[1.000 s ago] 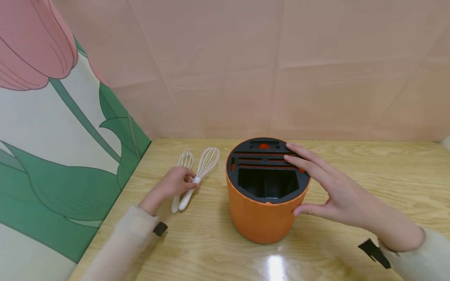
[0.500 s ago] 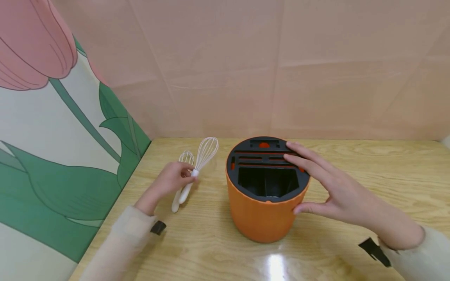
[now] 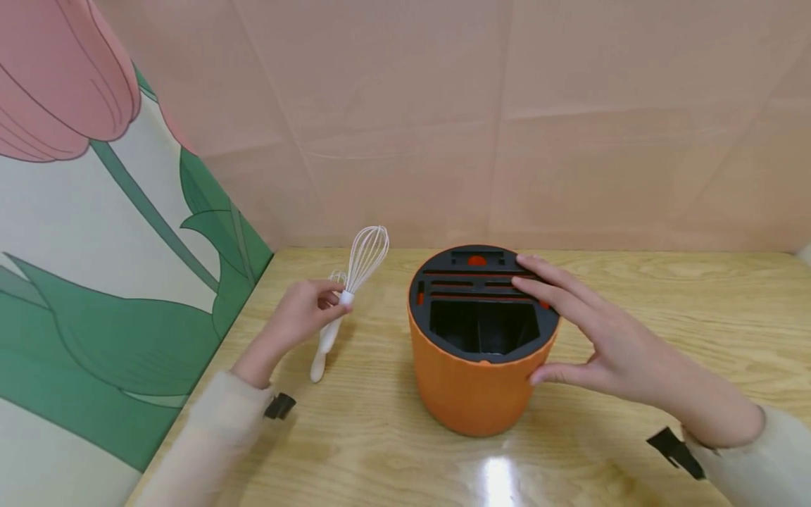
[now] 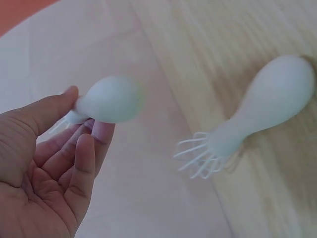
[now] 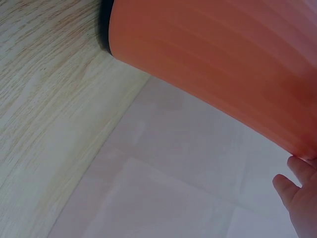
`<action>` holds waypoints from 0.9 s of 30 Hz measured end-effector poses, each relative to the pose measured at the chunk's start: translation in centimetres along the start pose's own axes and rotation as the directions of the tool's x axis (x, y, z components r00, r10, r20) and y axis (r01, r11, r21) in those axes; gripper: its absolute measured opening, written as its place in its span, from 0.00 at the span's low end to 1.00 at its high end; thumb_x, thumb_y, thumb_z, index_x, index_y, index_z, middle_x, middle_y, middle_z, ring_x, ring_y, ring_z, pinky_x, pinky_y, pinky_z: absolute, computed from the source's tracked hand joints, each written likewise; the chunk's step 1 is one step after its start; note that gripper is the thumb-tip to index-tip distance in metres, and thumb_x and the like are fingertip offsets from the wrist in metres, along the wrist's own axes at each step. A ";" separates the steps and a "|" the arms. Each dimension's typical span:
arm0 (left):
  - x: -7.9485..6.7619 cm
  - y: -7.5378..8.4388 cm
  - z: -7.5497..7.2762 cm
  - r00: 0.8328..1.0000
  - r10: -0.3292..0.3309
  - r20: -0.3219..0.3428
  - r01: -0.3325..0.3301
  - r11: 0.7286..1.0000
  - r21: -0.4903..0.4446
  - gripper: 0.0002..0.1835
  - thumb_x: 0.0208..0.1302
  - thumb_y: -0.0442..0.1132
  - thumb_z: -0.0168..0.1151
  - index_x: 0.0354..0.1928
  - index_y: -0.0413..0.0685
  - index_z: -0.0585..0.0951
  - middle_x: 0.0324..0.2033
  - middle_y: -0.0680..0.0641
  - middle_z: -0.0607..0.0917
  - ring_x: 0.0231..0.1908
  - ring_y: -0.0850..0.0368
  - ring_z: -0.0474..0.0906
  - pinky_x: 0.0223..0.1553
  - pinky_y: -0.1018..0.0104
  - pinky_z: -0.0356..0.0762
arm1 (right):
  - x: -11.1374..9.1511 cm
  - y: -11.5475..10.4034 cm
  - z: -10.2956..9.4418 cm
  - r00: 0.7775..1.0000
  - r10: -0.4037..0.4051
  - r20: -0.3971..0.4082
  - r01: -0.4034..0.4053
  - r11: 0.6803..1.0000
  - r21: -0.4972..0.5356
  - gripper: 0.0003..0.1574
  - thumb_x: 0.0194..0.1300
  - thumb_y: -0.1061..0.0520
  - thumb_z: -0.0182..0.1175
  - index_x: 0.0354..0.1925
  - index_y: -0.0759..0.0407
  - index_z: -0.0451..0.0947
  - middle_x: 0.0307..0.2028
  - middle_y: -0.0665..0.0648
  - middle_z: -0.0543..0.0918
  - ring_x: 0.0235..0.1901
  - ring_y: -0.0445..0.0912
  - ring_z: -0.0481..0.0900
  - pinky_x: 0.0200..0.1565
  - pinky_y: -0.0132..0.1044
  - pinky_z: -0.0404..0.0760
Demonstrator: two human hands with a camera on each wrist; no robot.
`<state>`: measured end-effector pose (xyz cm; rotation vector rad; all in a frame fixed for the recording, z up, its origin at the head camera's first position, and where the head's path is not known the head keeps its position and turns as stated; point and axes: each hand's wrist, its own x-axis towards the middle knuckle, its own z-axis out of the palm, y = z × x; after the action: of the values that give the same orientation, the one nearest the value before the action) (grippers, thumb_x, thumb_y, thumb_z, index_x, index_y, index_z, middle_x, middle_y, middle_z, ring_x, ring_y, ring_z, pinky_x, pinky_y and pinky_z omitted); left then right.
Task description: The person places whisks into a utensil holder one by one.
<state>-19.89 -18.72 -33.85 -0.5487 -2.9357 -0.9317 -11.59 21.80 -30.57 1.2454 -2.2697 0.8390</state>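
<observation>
In the head view, my left hand (image 3: 299, 315) pinches a white whisk (image 3: 348, 298) near the top of its handle, its wire loops pointing up and away. The left wrist view shows the handle (image 4: 113, 99) between thumb and fingers, raised off the table. A second, smaller white whisk (image 3: 318, 367) lies on the table just below, partly hidden behind the held one. My right hand (image 3: 595, 345) rests against an orange utensil holder (image 3: 472, 398) with a black slotted top (image 3: 437, 336). Its fairly straight fingers touch the rim, while the thumb touches the side.
The wooden table (image 3: 684, 310) reaches back to a pinkish covered wall (image 3: 405, 141). A panel with a tulip print (image 3: 158, 338) borders the table on the left. Two deep compartments (image 3: 484, 327) open at the front of the holder's top, with narrow slots behind.
My left hand has lifted the larger whisk off the table, moving it up and slightly left. The smaller whisk stays lying. My right hand and the holder have hardly moved.
</observation>
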 end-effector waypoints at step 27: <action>-1.9 6.1 -2.2 0.969 0.191 -0.159 -0.200 0.979 -0.044 0.19 0.61 0.37 0.71 0.53 0.37 0.83 0.33 0.45 0.90 0.33 0.55 0.87 0.33 0.64 0.85 | 0.1 0.1 -0.4 1.000 -0.014 0.028 0.017 0.995 -0.098 0.61 0.49 0.30 0.71 0.70 0.62 0.66 0.73 0.64 0.63 0.77 0.50 0.54 0.73 0.24 0.52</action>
<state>-16.27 -15.96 -28.85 -0.7188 -2.6677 -0.9925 -11.73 22.07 -30.21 1.2359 -2.2899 0.7003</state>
